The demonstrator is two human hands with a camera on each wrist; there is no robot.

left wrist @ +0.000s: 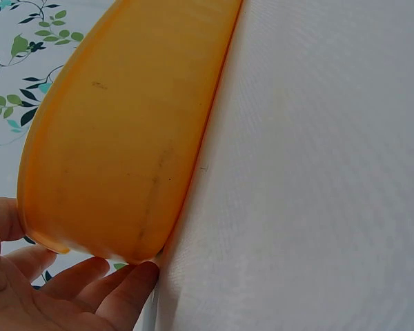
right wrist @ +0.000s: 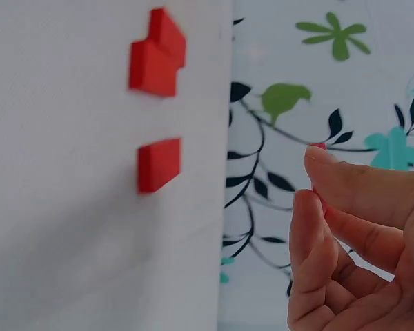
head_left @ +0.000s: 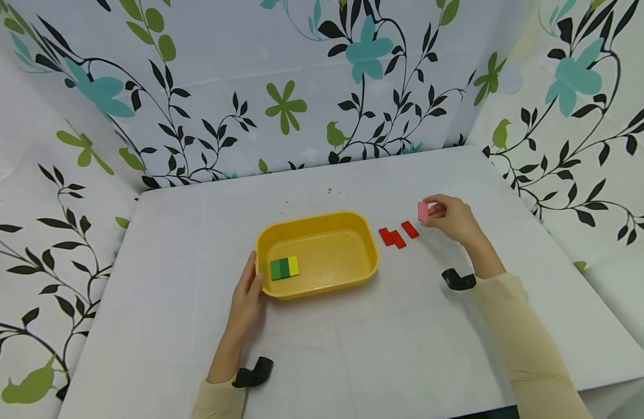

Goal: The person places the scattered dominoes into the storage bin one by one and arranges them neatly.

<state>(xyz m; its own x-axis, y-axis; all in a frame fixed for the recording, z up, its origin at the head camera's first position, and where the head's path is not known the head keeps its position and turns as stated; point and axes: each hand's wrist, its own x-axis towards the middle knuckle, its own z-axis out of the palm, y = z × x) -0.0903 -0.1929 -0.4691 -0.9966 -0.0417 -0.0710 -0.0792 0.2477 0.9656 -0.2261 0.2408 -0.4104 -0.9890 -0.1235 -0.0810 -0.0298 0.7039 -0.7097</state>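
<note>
My right hand [head_left: 451, 218] is raised over the right side of the table, pinching a small pink block [head_left: 423, 210] between thumb and fingertips. In the right wrist view the fingers [right wrist: 309, 227] hide most of that block. Three red blocks lie on the table to its left: two side by side and touching [head_left: 392, 237], one apart [head_left: 409, 229]. At the left end of a yellow tray [head_left: 322, 289], my left hand [head_left: 245, 294] holds the rim and end wall with thumb and fingers. Inside the tray, light green, dark green and yellow blocks [head_left: 284, 267] sit in a row.
A white cloth covers the table [head_left: 322, 349]. Patterned curtains [head_left: 301, 75] hang behind it and at both sides. Dark specks [head_left: 329, 191] mark the cloth behind the tray. A black object [head_left: 489, 413] shows at the front edge.
</note>
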